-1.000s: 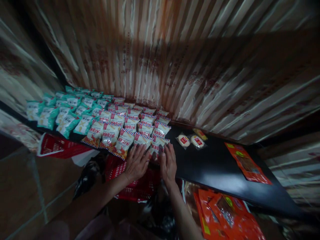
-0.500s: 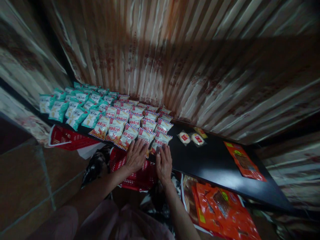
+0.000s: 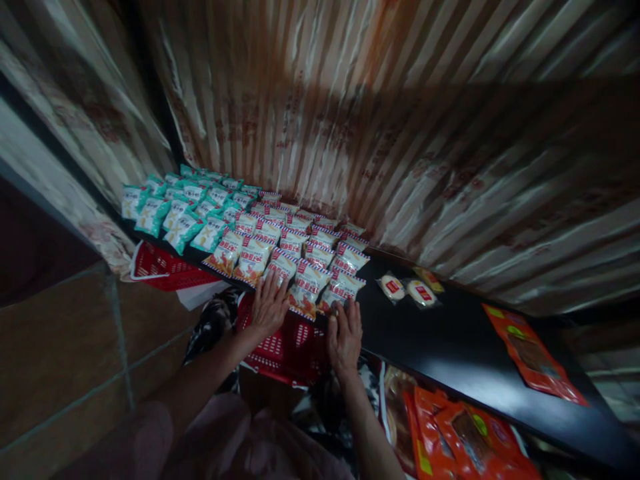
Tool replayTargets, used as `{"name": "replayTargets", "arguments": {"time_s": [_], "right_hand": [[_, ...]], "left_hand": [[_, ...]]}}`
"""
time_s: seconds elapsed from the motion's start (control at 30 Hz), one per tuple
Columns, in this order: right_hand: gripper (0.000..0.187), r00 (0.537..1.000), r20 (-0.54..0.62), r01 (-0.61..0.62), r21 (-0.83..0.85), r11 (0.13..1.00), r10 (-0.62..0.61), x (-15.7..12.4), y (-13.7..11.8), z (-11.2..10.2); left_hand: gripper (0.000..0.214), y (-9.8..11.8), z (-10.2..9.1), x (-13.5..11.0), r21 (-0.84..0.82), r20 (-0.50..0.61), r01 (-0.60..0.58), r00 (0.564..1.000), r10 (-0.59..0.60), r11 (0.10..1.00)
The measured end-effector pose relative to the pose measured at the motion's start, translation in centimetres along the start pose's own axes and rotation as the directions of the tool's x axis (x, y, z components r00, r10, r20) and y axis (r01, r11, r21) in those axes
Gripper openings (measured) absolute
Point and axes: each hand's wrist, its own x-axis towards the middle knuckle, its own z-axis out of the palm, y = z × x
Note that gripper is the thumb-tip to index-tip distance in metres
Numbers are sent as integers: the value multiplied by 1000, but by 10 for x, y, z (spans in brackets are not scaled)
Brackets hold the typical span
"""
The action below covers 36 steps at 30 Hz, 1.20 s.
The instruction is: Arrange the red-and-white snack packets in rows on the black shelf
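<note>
Rows of small white, red and orange snack bags (image 3: 308, 283) stand on a black shelf (image 3: 450, 340). My left hand (image 3: 271, 305) rests its outstretched fingers against a front-row bag (image 3: 283, 265), palm down. At the right end of that front row, the fingers of my right hand (image 3: 346, 337) lie at the lower edge of another bag (image 3: 343, 288). Both hands are open and grip nothing. Several teal and white snack bags (image 3: 183, 230) fill the shelf's left end. Beneath my hands is a red plastic basket (image 3: 285, 350).
Two round wrapped pieces (image 3: 393, 287) and a yellow packet (image 3: 429, 279) lie right of the bags. An orange packet (image 3: 533, 353) is at the shelf's right. Below are more orange packets (image 3: 465, 433) and a red basket (image 3: 160, 268) at left. Pleated curtain (image 3: 330, 120) hangs behind.
The view has swung left, so everything sits farther right in the picture. My left hand has shifted leftward along the front row, from one bag to its neighbour. My right hand stays by the end bag.
</note>
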Motion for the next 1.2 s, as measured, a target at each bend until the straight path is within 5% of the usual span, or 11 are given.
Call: {"name": "replayTargets", "arguments": {"time_s": [0.53, 0.83, 0.97, 1.2], "right_hand": [[41, 996, 55, 83, -247, 965, -71, 5, -15, 18], [39, 991, 64, 132, -259, 957, -120, 1, -14, 20], [39, 991, 87, 118, -271, 955, -97, 2, -16, 22], [40, 991, 125, 93, -306, 948, -56, 4, -26, 17]], "left_hand": [[58, -13, -11, 0, -12, 20, 7, 1000, -6, 1000], [51, -48, -16, 8, 11, -115, 244, 964, -241, 970], [48, -61, -11, 9, -5, -107, 230, 967, -229, 973], [52, -45, -17, 3, -69, -144, 174, 973, -182, 982]]}}
